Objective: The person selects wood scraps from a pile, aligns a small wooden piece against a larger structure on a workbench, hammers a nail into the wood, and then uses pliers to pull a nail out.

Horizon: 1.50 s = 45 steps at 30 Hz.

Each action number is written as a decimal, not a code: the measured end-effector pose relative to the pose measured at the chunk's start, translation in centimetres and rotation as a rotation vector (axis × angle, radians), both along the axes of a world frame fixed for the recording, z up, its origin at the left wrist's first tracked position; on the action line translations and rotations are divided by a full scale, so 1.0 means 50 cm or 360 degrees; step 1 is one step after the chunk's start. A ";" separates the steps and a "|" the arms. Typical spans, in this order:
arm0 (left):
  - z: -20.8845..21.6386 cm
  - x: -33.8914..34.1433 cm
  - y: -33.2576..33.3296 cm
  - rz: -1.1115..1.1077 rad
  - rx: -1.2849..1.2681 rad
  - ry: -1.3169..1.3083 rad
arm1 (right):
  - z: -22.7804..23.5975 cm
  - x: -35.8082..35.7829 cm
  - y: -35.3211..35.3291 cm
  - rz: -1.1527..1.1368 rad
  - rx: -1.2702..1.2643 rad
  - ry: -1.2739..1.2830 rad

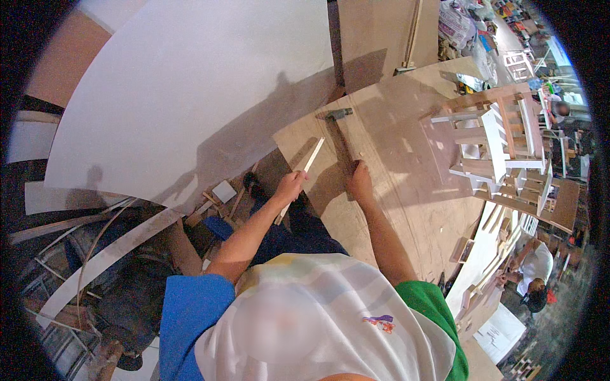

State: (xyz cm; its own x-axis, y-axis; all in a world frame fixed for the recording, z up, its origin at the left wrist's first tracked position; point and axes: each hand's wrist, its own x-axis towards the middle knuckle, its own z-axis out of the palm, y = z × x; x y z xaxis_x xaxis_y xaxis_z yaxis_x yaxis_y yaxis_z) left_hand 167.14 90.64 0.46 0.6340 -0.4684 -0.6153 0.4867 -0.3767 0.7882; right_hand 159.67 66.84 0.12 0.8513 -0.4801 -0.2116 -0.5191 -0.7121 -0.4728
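Observation:
My left hand (291, 188) is closed round a thin, pale wooden strip (314, 155). The strip slants, its far end over the plywood board and its near end close to my legs. My right hand (359, 182) grips the wooden handle of a hammer (340, 113), whose dark head points away from me, above the board. Beneath both hands spreads the light brown plywood board (400, 219), marked by long lines and shadows. A small pale chip (361, 154) lies on it beside the hammer handle.
A large white panel (190, 76) stands at the left and far side. White slatted wooden furniture (492, 143) rests on the board's right. Wood offcuts (216, 200) lie at lower left. Another person (535, 270) works at the right, near more white wooden parts (486, 254).

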 end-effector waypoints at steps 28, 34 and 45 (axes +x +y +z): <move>-0.115 0.132 -0.047 0.0322 0.0571 -0.0428 | 0.110 0.090 0.125 -0.0033 0.0889 0.0050; -0.013 0.079 -0.086 0.0375 0.0783 -0.0970 | 0.022 0.055 0.079 0.0134 0.0644 -0.0062; -0.088 0.161 -0.121 -0.0049 0.0998 -0.2027 | 0.067 0.054 0.056 -0.0062 0.0664 0.0030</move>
State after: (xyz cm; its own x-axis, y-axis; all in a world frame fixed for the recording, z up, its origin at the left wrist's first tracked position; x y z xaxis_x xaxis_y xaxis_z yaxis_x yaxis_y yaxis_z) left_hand 175.20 84.59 -3.93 0.8985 -0.3591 0.2525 -0.4330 -0.8193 0.3758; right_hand 162.37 69.66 3.46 0.8283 -0.3818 -0.4100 -0.5531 -0.4410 -0.7068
